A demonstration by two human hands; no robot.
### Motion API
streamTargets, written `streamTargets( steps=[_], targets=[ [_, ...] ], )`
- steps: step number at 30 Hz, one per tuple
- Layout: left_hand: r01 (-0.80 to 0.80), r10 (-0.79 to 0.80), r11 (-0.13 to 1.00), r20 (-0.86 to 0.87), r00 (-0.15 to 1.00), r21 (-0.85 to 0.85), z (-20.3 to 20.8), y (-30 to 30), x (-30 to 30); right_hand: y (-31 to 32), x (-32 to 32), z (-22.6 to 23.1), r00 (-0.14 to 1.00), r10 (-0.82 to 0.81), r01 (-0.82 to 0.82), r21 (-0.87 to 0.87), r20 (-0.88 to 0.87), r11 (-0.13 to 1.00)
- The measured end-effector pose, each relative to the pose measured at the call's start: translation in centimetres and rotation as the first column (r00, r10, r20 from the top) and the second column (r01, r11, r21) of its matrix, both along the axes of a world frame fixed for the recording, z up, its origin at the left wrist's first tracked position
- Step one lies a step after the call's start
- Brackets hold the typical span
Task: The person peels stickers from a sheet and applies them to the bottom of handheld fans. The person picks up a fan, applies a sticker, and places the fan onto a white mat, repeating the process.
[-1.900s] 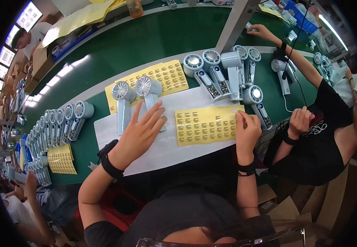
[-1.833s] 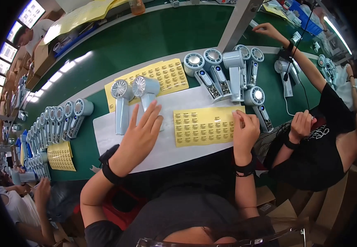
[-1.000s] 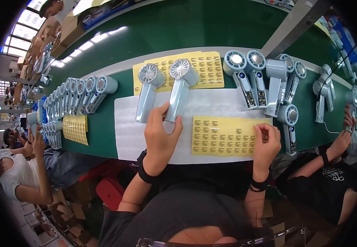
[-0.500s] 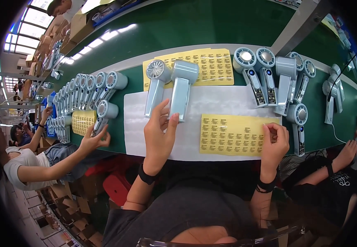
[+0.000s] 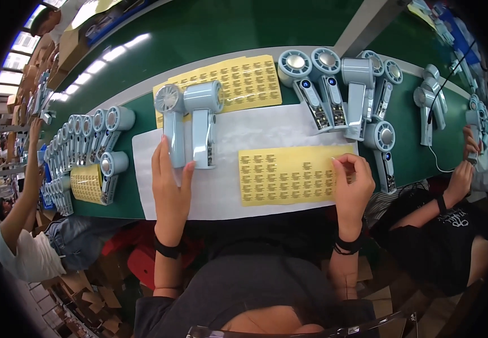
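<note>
My left hand (image 5: 172,183) is open, fingers stretched out along the lower handle of a pale blue handheld fan (image 5: 173,135). Its thumb points up near the foot of a second fan (image 5: 202,124), which lies beside the first with some inner parts showing along its edge. Whether the fingers press on the first fan I cannot tell. My right hand (image 5: 356,177) is closed, thumb and fingertips pinched at the right part of a yellow label sheet (image 5: 283,183). Some labels are gone from its upper rows. Any loose label between the fingertips is hidden.
White paper (image 5: 221,194) covers the green table (image 5: 125,194). More yellow label sheets (image 5: 249,79) lie behind the two fans. Several fans with exposed circuits (image 5: 325,93) stand to the right, with rows of fans (image 5: 89,135) at left. Co-workers sit at both sides.
The whole view has shifted, moving the scene leftward. My left hand has straightened its fingers and moved to the left fan's side. The second fan has turned, baring its inner parts. My right hand keeps its pinch.
</note>
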State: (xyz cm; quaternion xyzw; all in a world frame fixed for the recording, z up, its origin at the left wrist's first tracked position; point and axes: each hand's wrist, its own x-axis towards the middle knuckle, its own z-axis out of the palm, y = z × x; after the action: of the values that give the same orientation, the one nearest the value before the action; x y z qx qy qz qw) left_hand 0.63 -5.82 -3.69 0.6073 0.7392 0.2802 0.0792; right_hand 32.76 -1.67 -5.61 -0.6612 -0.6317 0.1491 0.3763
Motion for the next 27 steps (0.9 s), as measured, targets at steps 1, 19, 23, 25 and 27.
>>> streamTargets(
  steps=[1,19,23,25,27],
  targets=[
    [0.002,0.007,0.998,0.150,0.989,-0.062,-0.2,-0.3,0.1,-0.1,-0.1,0.4,1.000,-0.004,0.004,-0.015,-0.009,1.000],
    [0.677,-0.711,0.672,-0.006,0.703,-0.299,-0.1,-2.0,7.8,1.2,-2.2,1.0,0.968,0.250,-0.239,-0.202,0.033,0.950],
    [0.624,-0.672,0.725,-0.100,0.734,-0.291,-0.4,-3.1,6.1,1.2,-3.7,1.9,0.938,0.345,-0.331,-0.208,0.036,0.920],
    [0.592,-0.645,0.752,-0.137,0.752,-0.290,-0.4,-3.6,5.2,1.3,-4.2,3.4,0.880,0.386,-0.465,-0.335,-0.276,0.820],
    [0.600,-0.643,0.756,-0.128,0.755,-0.262,-0.5,-3.7,4.4,1.8,-4.7,4.6,0.819,0.386,-0.548,-0.379,-0.424,0.746]
  ],
)
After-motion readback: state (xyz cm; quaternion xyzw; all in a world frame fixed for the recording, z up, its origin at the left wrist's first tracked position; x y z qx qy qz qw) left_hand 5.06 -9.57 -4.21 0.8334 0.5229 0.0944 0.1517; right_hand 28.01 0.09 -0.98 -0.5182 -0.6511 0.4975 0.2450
